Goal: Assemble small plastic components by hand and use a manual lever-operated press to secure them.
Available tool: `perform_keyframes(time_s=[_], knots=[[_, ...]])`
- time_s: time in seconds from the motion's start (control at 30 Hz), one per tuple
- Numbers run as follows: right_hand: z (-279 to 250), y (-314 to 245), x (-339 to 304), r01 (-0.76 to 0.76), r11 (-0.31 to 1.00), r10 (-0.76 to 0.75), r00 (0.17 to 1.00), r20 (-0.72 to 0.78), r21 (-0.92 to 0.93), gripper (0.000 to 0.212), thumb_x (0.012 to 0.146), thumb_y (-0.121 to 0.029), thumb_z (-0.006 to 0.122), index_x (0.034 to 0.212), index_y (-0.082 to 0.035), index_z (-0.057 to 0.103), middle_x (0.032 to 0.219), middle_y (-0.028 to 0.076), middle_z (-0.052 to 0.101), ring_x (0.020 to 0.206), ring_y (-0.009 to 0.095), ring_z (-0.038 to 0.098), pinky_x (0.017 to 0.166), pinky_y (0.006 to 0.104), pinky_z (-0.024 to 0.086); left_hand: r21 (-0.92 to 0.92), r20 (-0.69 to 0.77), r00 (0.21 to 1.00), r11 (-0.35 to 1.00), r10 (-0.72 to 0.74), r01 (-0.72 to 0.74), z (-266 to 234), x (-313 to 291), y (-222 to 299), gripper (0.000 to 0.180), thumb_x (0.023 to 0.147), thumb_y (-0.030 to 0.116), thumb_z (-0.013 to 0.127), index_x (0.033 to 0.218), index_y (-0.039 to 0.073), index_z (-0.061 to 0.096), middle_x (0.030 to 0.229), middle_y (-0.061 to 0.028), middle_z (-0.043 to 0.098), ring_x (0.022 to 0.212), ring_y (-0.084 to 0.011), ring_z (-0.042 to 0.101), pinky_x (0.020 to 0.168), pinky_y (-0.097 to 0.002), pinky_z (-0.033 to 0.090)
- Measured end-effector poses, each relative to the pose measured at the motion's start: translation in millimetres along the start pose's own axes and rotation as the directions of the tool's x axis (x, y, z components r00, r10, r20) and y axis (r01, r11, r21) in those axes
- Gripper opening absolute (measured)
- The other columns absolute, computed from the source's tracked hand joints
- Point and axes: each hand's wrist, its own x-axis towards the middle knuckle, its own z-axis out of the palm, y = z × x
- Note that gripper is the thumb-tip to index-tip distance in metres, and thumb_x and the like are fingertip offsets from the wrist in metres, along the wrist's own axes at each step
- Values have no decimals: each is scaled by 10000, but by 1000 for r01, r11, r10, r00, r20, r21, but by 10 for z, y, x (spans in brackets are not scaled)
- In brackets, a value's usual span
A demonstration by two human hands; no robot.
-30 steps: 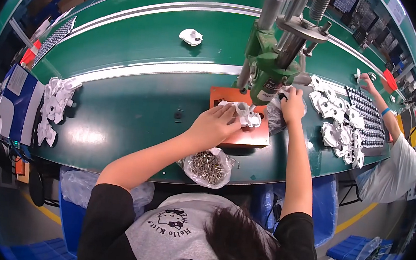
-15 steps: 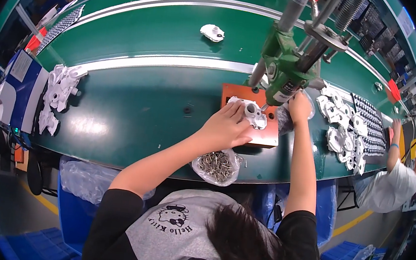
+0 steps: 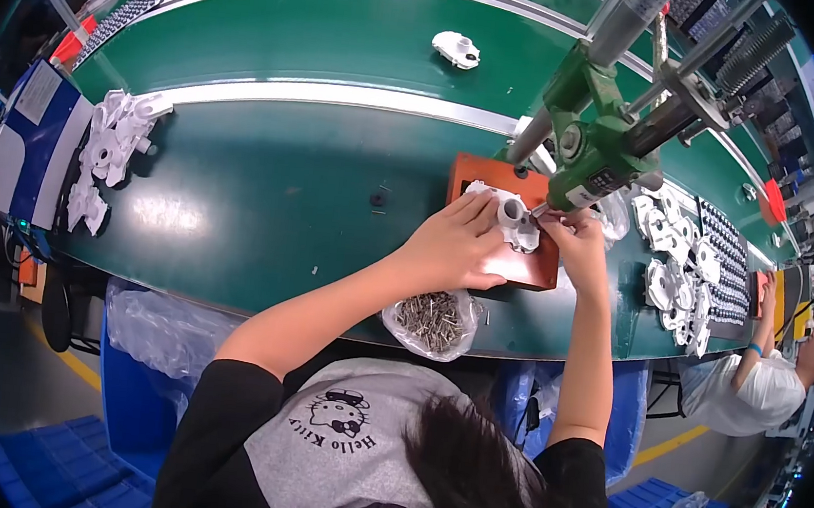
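Observation:
A white plastic housing (image 3: 523, 236) with a raised round collar lies on an orange block (image 3: 535, 272). My left hand (image 3: 452, 245) holds it there from the left, fingers over its top and thumb by the block's front edge. Above leans a green bench press (image 3: 588, 154), its thin tip close to the housing's right side. Beside that tip, the fingers of my right hand (image 3: 580, 245) are pinched together at the housing; whatever is between them is too small or hidden to name. A clear bag of small metal pins (image 3: 434, 323) sits in front of the block.
White housings are heaped at the left (image 3: 113, 152) and right (image 3: 680, 270), the latter beside a tray of dark round parts (image 3: 723, 260). A single housing (image 3: 457, 49) lies on the green strip behind. A blue-and-white machine (image 3: 37, 145) stands left; a co-worker (image 3: 752, 380) sits right.
My right hand has come from the clear bag behind the block to the housing, fingers now pinched near the press tip. My left hand stays on the housing. The whole view has shifted slightly.

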Motion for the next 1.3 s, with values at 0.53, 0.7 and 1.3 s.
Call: perform_keyframes(time_s=[0.53, 0.7, 1.3], knots=[[203, 196, 25, 190, 978, -194, 981, -30, -89, 404, 800, 3, 578, 1176, -16, 434, 1120, 86, 490, 1015, 171, 477, 908, 311, 382, -62, -21, 998, 997, -55, 54, 41, -18, -36, 544, 658, 433, 709, 989, 22, 577, 1182, -227, 523, 1185, -359, 446, 1031, -433, 326], [257, 174, -104, 227, 922, -317, 909, -271, -315, 308, 801, -39, 611, 1089, -12, 504, 1054, 83, 505, 977, 168, 481, 867, 295, 386, -40, -74, 997, 999, -34, 31, 39, -12, -42, 440, 724, 415, 648, 901, 14, 611, 1115, -219, 570, 1159, -356, 471, 1021, -422, 333], [1182, -240, -1033, 423, 673, -432, 891, 143, -606, 140, 640, -98, 717, 758, -54, 655, 924, 82, 532, 910, 278, 468, 758, 390, 343, -73, -170, 982, 994, -87, 75, 51, 37, -29, 187, 796, 217, 606, 832, 34, 600, 1073, -148, 615, 1055, -305, 560, 918, -400, 434]])
